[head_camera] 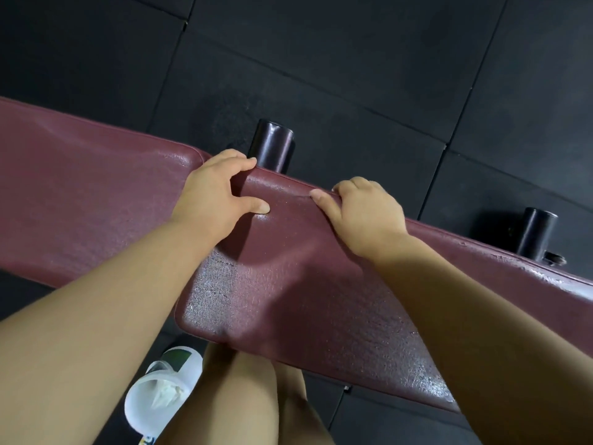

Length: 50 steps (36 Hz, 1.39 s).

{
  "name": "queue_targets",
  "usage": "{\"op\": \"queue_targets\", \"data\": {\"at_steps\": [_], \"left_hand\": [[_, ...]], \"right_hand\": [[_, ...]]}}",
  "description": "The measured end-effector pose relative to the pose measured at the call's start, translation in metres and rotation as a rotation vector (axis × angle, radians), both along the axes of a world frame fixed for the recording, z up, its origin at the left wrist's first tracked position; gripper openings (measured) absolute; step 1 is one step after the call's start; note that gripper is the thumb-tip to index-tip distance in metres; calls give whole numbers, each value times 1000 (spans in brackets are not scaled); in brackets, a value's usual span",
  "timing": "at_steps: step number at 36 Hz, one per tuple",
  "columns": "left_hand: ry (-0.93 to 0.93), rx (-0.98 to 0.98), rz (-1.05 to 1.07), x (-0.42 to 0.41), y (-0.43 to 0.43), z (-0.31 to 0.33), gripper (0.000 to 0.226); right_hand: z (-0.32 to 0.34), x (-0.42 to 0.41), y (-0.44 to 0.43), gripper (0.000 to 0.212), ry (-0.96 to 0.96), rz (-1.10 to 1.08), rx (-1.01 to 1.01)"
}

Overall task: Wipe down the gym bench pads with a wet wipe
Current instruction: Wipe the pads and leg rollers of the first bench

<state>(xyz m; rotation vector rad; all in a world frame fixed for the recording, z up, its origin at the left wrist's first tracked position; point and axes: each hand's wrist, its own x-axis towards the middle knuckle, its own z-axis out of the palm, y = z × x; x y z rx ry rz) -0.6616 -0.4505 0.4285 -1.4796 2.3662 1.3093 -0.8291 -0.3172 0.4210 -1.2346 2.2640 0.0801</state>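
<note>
Two hands grip the far edge of the maroon pad [288,284]: left hand [218,194] at its corner, right hand [362,213] farther along, fingers curled over, thumbs on top. The pad's textured skin glistens. A white wipe [167,393] pokes from a tub [138,409] on the floor [353,75] below.

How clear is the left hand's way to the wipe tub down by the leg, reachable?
Probably yes: the left hand only grips the bench pad edge, and the wipe tub sits open low on that side, nothing visibly between.

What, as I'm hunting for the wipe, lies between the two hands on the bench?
Only bare maroon pad between the left hand and right hand, in the head view; no wipe there.
</note>
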Motion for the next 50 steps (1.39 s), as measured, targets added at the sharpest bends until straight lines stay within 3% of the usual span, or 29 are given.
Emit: {"op": "queue_targets", "data": {"at_steps": [6,10,15,20,24,28,32,37,41,46,50], "left_hand": [[-79,-45,-160,-6,8,5,64],[-13,-68,-369,-23,23,8,50],[-45,-92,-376,-30,31,5,47],[-100,-174,-369,-35,35,7,43],[-151,-241,-358,-44,45,8,32],[-223,-301,-401,-59,62,11,36],[-143,-319,-453,-79,96,12,37],[-105,-298,-330,-99,141,19,27],[-209,-281,-288,-109,164,23,44],[-300,-219,-205,-122,177,27,67],[-315,-171,-139,-130,182,29,71]], "right_hand": [[8,-47,68,65,118,-250,118],[7,-38,53,50,116,-314,102],[6,-16,20,36,-55,-229,32],[11,-42,50,36,-181,-151,-15],[10,-89,97,32,-84,-281,134],[9,-105,110,37,-23,-425,260],[14,-77,78,36,-127,-302,112],[17,-71,76,26,-276,-73,-2],[21,-119,131,31,-230,-112,57],[32,-195,227,30,-99,-230,323],[35,-220,268,30,-13,-326,419]]}}
